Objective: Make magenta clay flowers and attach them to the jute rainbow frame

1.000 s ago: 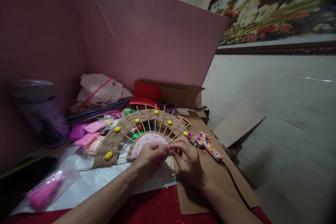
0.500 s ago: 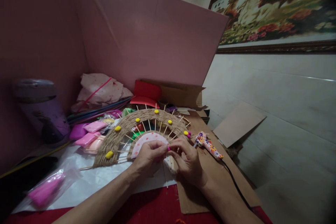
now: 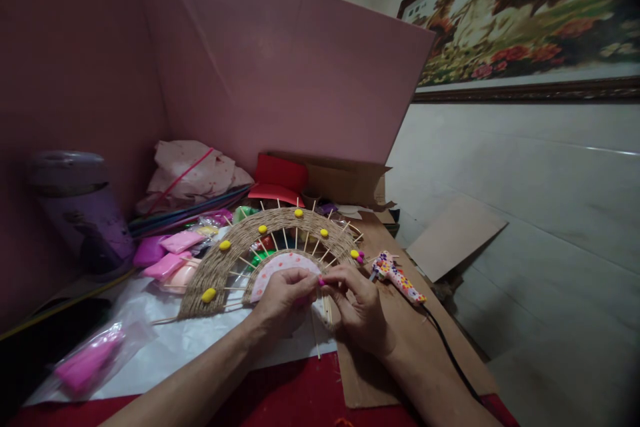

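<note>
- The left hand and the right hand meet at the fingertips, thumb and forefinger of each pinched on one small magenta lump, apparently modelling clay.
- That lump is held up in front of the half-round twine fan, near the right edge of its inner half-disc, which is pale pink with darker dots.
- Thin wooden sticks radiate across the open gap between the half-disc and the twine band, and some poke out past the outer rim.
- I count six yellow ovals spaced along the band; the one farthest right has magenta balls just beside it.
- Right of the fan, a flower-patterned glue gun lies on a brown cardboard sheet, its black cord running toward the right forearm.
- White sheeting spreads under the fan's left side, over a red surface.
- Over on the left there are pink and purple packets, and nearer the person a clear bag with a bright pink block inside.
- Behind those stand a purple tumbler and, beside it, a heap of dotted pink fabric.
- A framed picture hangs on the tiled wall to the right.
</note>
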### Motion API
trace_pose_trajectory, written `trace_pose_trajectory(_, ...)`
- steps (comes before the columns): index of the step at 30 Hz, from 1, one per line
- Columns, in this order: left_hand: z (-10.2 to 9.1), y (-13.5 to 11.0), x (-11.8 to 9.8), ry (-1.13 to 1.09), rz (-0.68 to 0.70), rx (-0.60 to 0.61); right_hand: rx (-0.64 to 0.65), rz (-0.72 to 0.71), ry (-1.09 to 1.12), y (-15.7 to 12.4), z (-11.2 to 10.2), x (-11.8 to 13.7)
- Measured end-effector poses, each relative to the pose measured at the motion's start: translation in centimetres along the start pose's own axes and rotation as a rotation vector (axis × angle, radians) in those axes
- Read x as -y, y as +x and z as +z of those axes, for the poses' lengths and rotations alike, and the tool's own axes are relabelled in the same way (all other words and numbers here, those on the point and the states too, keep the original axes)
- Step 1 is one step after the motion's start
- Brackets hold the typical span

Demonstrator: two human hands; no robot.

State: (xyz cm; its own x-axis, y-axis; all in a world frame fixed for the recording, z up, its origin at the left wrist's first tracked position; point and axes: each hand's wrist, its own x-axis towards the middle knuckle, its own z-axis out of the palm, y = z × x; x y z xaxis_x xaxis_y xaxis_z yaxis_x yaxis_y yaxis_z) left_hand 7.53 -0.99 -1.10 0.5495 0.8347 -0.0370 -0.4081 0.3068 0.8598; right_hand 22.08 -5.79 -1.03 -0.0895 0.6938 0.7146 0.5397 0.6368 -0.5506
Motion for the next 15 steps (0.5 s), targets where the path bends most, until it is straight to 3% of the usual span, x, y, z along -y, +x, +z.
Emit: trace_pose_trajectory(15,0.2,-0.08,-0.12,-0.033,-0.007,0.005,0.001,-0.003,-0.046,0.09,-0.07,0.01)
